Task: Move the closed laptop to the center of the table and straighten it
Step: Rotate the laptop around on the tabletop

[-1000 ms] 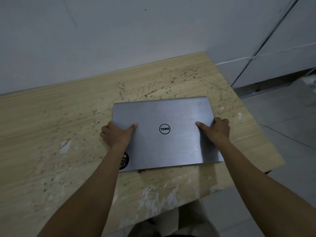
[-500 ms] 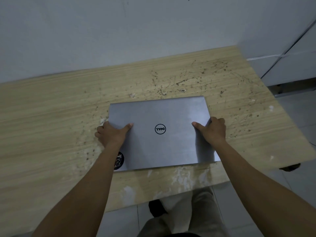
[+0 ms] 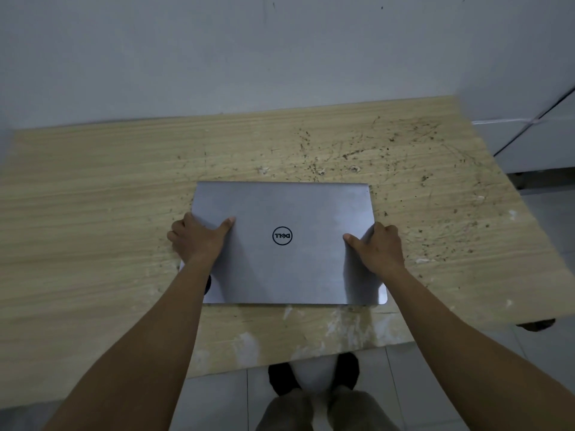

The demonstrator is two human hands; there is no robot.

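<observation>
A closed silver laptop (image 3: 286,209) with a round black logo lies flat on the light wooden table (image 3: 93,213), near the table's middle. Its edges run roughly parallel to the table's front edge. My left hand (image 3: 199,241) grips the laptop's left side, thumb on the lid and fingers curled over the edge. My right hand (image 3: 378,247) holds the right side the same way. A dark round sticker on the lid's near left corner is mostly hidden by my left forearm.
A pale wall (image 3: 280,57) runs along the table's far edge. The table's right part is scratched and speckled with dark marks (image 3: 404,141). White scuffs (image 3: 342,325) mark the front edge. Tiled floor and my feet (image 3: 311,374) show below the table.
The laptop has slid left across the table, away from the right end, and turned so its edges now sit square. Both hands have kept their grip on its sides.
</observation>
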